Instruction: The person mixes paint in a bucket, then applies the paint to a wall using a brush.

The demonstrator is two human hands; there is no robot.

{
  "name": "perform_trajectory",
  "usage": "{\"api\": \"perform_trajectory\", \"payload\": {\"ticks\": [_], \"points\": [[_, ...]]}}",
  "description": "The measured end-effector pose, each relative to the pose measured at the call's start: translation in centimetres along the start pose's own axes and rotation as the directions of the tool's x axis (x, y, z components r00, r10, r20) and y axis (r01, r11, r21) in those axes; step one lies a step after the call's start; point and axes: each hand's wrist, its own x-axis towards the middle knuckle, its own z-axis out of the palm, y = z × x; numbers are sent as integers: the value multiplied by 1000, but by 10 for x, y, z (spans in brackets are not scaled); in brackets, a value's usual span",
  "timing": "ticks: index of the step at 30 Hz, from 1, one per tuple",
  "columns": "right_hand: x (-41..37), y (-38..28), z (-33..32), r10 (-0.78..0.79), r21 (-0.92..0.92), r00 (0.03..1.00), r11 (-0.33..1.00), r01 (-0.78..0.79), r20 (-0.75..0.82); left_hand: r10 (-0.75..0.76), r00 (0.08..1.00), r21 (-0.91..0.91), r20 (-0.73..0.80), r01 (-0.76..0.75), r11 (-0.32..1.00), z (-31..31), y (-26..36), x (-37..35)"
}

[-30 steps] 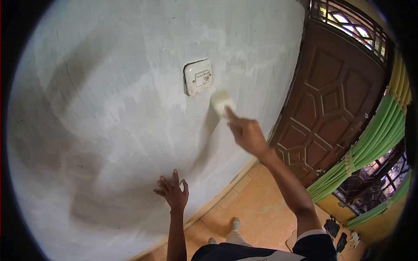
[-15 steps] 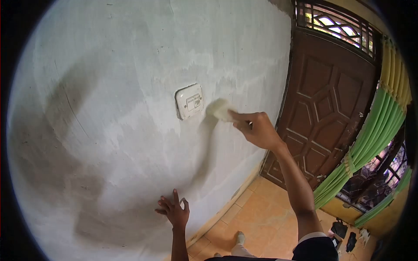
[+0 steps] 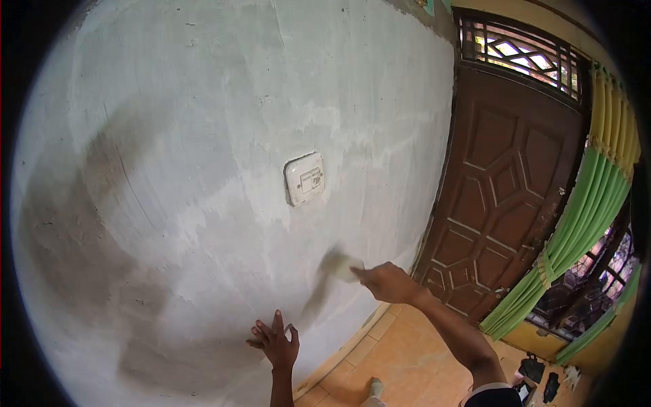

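Against the pale grey, patchy wall [image 3: 224,136], my right hand [image 3: 390,281] grips a small pale scraper-like piece [image 3: 344,267], blurred at its edge, below and right of the white switch plate [image 3: 306,179]. Its fingers are closed on that piece. My left hand [image 3: 277,344] is lower down, fingers spread, at the wall's surface with nothing in it. Shadows of my arms and body fall across the wall.
To the right stand a brown panelled door [image 3: 502,190], a green and yellow curtain [image 3: 576,217] and a barred window [image 3: 590,271]. Below are orange floor tiles [image 3: 413,346], my foot [image 3: 376,388] and dark items [image 3: 532,370] at the lower right.
My right hand has moved down the wall with the pale piece, from beside the switch plate to below it. The view has shifted slightly, while my left hand stays at the wall.
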Motion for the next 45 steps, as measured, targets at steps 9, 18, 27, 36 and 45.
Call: {"api": "perform_trajectory", "payload": {"ticks": [9, 18, 27, 36, 45], "points": [[47, -54, -115, 100, 186, 867, 983, -9, -488, -19, 999, -56, 45, 22, 998, -6, 1, 1], [66, -34, -55, -77, 109, 797, 978, 177, -599, -80, 978, -172, 194, 114, 979, -20, 5, 7], [18, 1, -36, 124, -102, 960, 990, -102, 249, -18, 1000, -125, -5, 17, 992, -9, 5, 4], [71, -39, -155, -62, 9, 927, 997, 71, -369, -34, 995, -124, 99, 47, 991, -20, 4, 8], [66, -27, -68, -150, -69, 819, 989, 134, -554, -93, 964, -191, 248, 143, 971, -34, 9, 14]]}}
